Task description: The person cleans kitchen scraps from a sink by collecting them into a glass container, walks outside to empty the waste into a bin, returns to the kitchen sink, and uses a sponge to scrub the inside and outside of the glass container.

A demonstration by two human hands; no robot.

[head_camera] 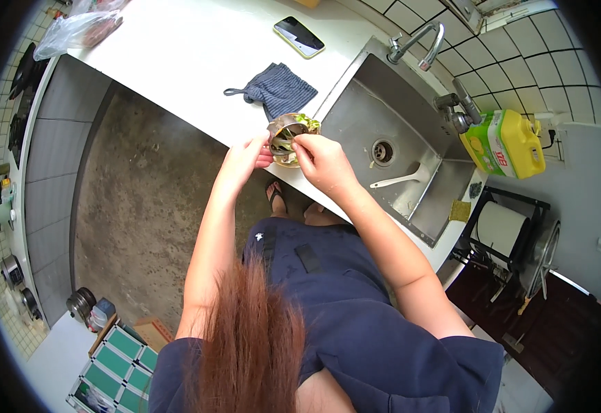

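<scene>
My left hand (pixel 248 155) grips a small round metal container (pixel 284 127), which is tilted. At its mouth my right hand (pixel 325 161) has its thumb and fingers bunched together. Whether those fingers pinch something small, I cannot tell. Directly beneath and behind the container, a bowl-like vessel (pixel 286 161) shows part of its rim. Pieces of leafy green vegetable (pixel 308 123) stick out there; my hands and the container hide most of it. A dark grey ribbed cloth (pixel 282 92) lies just beyond, on the white countertop (pixel 186 67).
To the right, a steel sink (pixel 352 111) has a drain and a white spatula-like utensil (pixel 402 176) inside. A faucet (pixel 419 44) rises behind it. A phone (pixel 299 37), a plastic bag (pixel 75 33), a sponge (pixel 459 210) and a yellow-green jug (pixel 504 144) also rest on the counter.
</scene>
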